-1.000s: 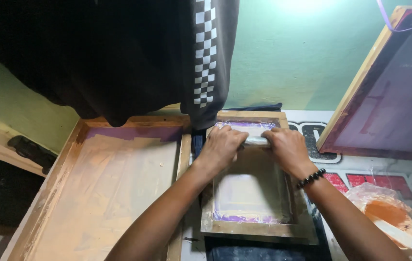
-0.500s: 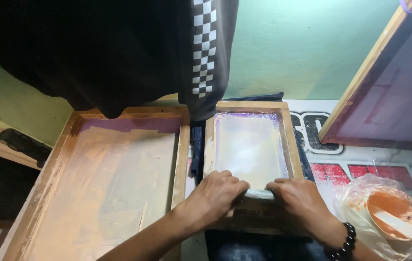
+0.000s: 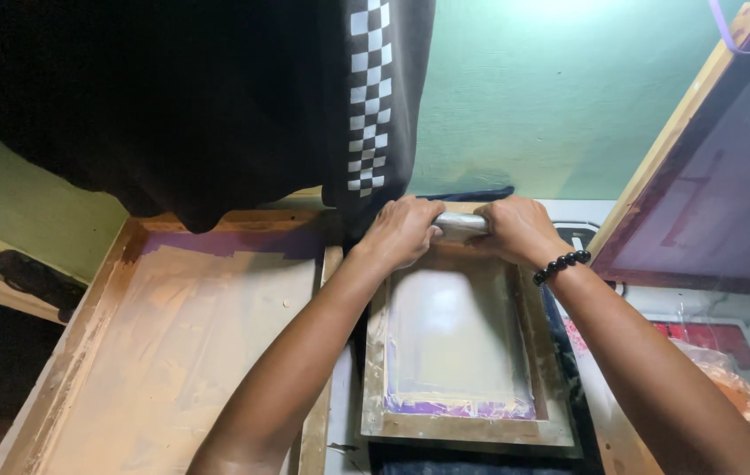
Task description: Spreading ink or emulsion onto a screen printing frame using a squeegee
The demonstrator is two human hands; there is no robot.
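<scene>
My left hand (image 3: 403, 230) and my right hand (image 3: 518, 228) both grip a squeegee (image 3: 460, 225) with a pale handle, held across the far end of a small wooden-framed printing screen (image 3: 380, 352). The screen's mesh is coated with pale ink and has purple edges. It lies flat over dark blue fabric (image 3: 463, 194). A black bead bracelet (image 3: 561, 263) sits on my right wrist.
A larger wooden screen (image 3: 173, 343) smeared with orange-tan ink lies to the left. Another purple-meshed screen (image 3: 718, 167) leans at the right against the green wall. A black garment with a checkered stripe (image 3: 217, 97) hangs above. A plastic-wrapped container (image 3: 744, 387) sits at lower right.
Both hands pulled the squeegee from the far end of the small screen to the near end, then pushed it back to the far end.
</scene>
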